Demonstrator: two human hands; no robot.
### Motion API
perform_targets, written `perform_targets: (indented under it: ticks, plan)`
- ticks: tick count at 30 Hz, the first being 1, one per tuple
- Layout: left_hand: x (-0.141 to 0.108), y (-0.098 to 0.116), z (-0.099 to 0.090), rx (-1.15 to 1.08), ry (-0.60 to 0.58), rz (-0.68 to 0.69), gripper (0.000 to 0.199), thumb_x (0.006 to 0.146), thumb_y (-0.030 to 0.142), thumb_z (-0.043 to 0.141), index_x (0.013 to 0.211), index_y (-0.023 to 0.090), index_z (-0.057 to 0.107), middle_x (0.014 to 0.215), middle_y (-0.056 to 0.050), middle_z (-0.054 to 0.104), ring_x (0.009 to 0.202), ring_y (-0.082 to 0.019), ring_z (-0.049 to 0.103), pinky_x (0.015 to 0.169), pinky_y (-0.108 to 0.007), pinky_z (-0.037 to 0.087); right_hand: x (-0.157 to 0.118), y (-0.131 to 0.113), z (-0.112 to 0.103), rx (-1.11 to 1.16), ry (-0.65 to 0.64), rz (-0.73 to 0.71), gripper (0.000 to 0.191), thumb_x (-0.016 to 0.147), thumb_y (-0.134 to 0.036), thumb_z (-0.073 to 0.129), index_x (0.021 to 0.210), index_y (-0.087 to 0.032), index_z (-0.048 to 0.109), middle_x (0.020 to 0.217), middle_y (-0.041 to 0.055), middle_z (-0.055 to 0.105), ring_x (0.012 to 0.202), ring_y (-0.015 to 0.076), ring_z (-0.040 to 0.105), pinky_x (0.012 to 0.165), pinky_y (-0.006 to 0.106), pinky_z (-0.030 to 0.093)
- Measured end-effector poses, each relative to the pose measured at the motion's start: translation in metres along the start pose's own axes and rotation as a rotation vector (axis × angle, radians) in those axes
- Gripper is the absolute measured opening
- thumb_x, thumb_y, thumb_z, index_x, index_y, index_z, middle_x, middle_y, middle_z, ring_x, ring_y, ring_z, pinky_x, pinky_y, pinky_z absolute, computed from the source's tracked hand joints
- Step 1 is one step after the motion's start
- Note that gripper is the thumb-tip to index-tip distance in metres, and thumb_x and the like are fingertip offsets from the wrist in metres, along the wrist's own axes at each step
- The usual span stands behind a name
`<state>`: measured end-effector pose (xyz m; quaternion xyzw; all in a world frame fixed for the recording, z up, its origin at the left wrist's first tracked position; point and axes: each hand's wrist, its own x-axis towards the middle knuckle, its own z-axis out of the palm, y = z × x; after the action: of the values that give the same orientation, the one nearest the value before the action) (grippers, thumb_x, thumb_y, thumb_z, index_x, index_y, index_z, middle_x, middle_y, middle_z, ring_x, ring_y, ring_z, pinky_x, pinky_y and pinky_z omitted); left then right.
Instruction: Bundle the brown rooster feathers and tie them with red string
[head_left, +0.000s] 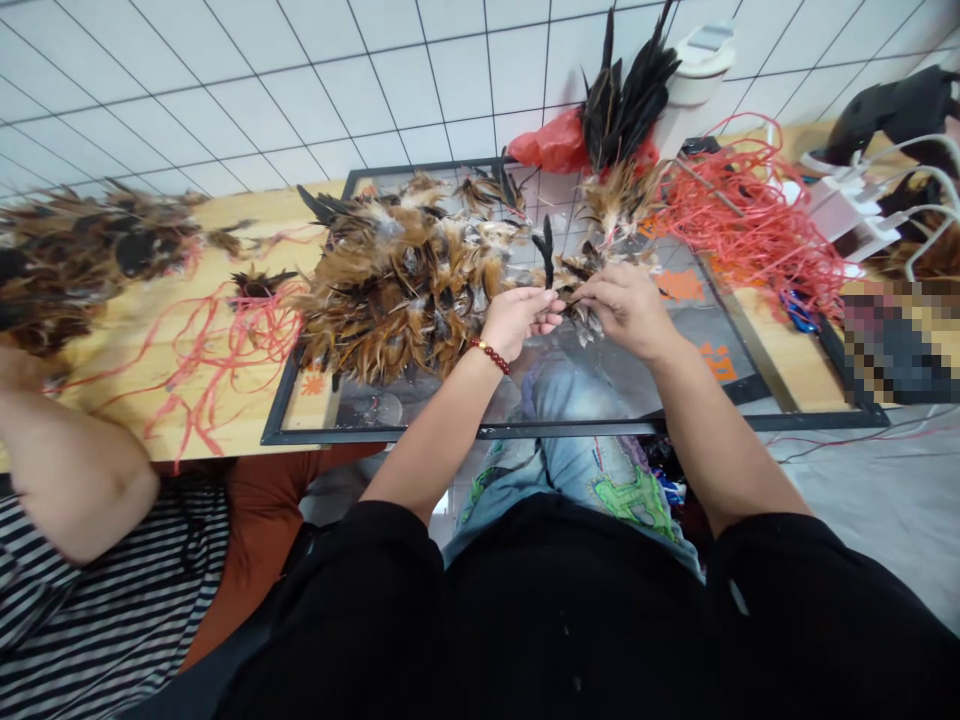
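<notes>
over the framed glass panel [525, 432], the left hand [523, 315] pinches a black feather [547, 255]; the right hand [626, 308] bunches its fingertips beside it, grip unclear. brown feathers [405, 285] crowd left, red twine [750, 230] far right.

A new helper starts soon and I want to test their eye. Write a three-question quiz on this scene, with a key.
1. Multiple choice: where does the large pile of brown feathers lie, seen from the person's left hand?
a) to its left
b) to its right
c) on the floor

2. True or false: the bead bracelet is on the person's right wrist.

3. Fill the gap: the big tangle of string beyond the person's right hand is ____ in colour.

Key: 1. a. 2. False; it is on the left wrist. 3. Pinkish red.
</notes>
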<state>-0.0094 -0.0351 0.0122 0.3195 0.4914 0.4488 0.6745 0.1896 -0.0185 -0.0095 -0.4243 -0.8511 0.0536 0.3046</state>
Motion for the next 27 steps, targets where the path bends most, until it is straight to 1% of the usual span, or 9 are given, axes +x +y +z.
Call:
perform_targets:
  ticks: [2, 6, 10, 11, 13, 16, 21, 23, 27]
  plan:
    - [-0.001, -0.001, 0.001, 0.036, -0.017, -0.005, 0.012, 0.088, 0.015, 0.075, 0.080, 0.010, 0.068, 0.070, -0.002, 0.072, 0.053, -0.007, 0.065, 0.054, -0.019, 0.047, 0.000, -0.006, 0.002, 0.000, -0.020, -0.005, 0.033, 0.100, -0.034, 0.046, 0.111, -0.026, 0.076, 0.106, 0.0104, 0.076, 0.104, 0.0292, 0.066, 0.096, 0.047, 0.046]
    - [-0.001, -0.004, 0.003, 0.113, -0.058, -0.014, 0.015, 0.085, 0.016, 0.079, 0.078, 0.011, 0.068, 0.067, -0.003, 0.071, 0.052, -0.008, 0.065, 0.053, -0.020, 0.047, 0.000, -0.013, 0.004, 0.021, 0.004, 0.033, 0.031, 0.098, -0.034, 0.050, 0.115, -0.024, 0.074, 0.106, 0.0105, 0.078, 0.104, 0.0304, 0.067, 0.096, 0.047, 0.047]
    - [0.000, -0.004, 0.003, 0.130, -0.024, 0.047, 0.022, 0.088, 0.015, 0.075, 0.070, 0.013, 0.063, 0.055, 0.002, 0.061, 0.043, -0.005, 0.052, 0.046, -0.019, 0.038, 0.000, -0.005, 0.003, -0.005, 0.024, 0.066, 0.030, 0.096, -0.037, 0.054, 0.115, -0.024, 0.074, 0.106, 0.0103, 0.078, 0.103, 0.0318, 0.068, 0.097, 0.050, 0.047]
    - [0.001, -0.003, 0.002, 0.109, -0.008, 0.059, 0.024, 0.089, 0.014, 0.073, 0.068, 0.013, 0.061, 0.054, 0.003, 0.059, 0.043, -0.005, 0.050, 0.046, -0.019, 0.037, 0.000, 0.000, 0.002, -0.015, 0.061, 0.090, 0.030, 0.096, -0.037, 0.054, 0.114, -0.024, 0.074, 0.107, 0.0106, 0.078, 0.104, 0.0322, 0.069, 0.098, 0.051, 0.047]
    - [0.001, -0.001, 0.001, 0.053, 0.006, 0.053, 0.026, 0.091, 0.013, 0.069, 0.068, 0.014, 0.059, 0.055, 0.003, 0.057, 0.044, -0.004, 0.049, 0.046, -0.018, 0.035, 0.000, 0.008, 0.001, -0.012, 0.184, 0.162, 0.029, 0.096, -0.036, 0.055, 0.115, -0.023, 0.074, 0.109, 0.0114, 0.078, 0.105, 0.0324, 0.069, 0.099, 0.052, 0.048]
    - [0.001, 0.001, 0.000, -0.027, 0.003, 0.021, 0.024, 0.092, 0.013, 0.069, 0.071, 0.014, 0.058, 0.057, 0.004, 0.058, 0.046, -0.003, 0.050, 0.048, -0.017, 0.036, -0.001, 0.019, 0.000, 0.057, 0.361, 0.258, 0.031, 0.097, -0.038, 0.054, 0.117, -0.022, 0.072, 0.109, 0.0113, 0.077, 0.101, 0.0297, 0.071, 0.094, 0.050, 0.053]
    - [0.001, 0.003, 0.000, -0.118, -0.002, 0.003, 0.018, 0.091, 0.014, 0.072, 0.077, 0.013, 0.061, 0.061, 0.003, 0.062, 0.051, -0.003, 0.055, 0.053, -0.016, 0.040, -0.001, 0.023, 0.007, 0.210, 0.458, 0.349, 0.036, 0.097, -0.050, 0.056, 0.116, -0.023, 0.070, 0.094, 0.0074, 0.074, 0.089, 0.0254, 0.071, 0.087, 0.046, 0.055]
    - [0.001, 0.003, 0.000, -0.130, -0.003, 0.008, 0.016, 0.089, 0.013, 0.074, 0.078, 0.013, 0.063, 0.063, 0.003, 0.065, 0.052, -0.003, 0.057, 0.054, -0.017, 0.042, 0.002, 0.021, 0.010, 0.350, 0.411, 0.391, 0.040, 0.093, -0.058, 0.062, 0.109, -0.022, 0.070, 0.086, 0.0056, 0.072, 0.082, 0.0235, 0.069, 0.079, 0.043, 0.055]
    - [0.001, 0.001, 0.000, -0.083, -0.042, 0.024, 0.012, 0.090, 0.009, 0.071, 0.079, 0.011, 0.066, 0.064, 0.001, 0.069, 0.053, -0.004, 0.060, 0.054, -0.017, 0.044, 0.006, 0.006, 0.011, 0.693, 0.115, 0.417, 0.052, 0.079, -0.073, 0.073, 0.077, -0.021, 0.066, 0.069, 0.0030, 0.067, 0.062, 0.0164, 0.060, 0.060, 0.032, 0.049]
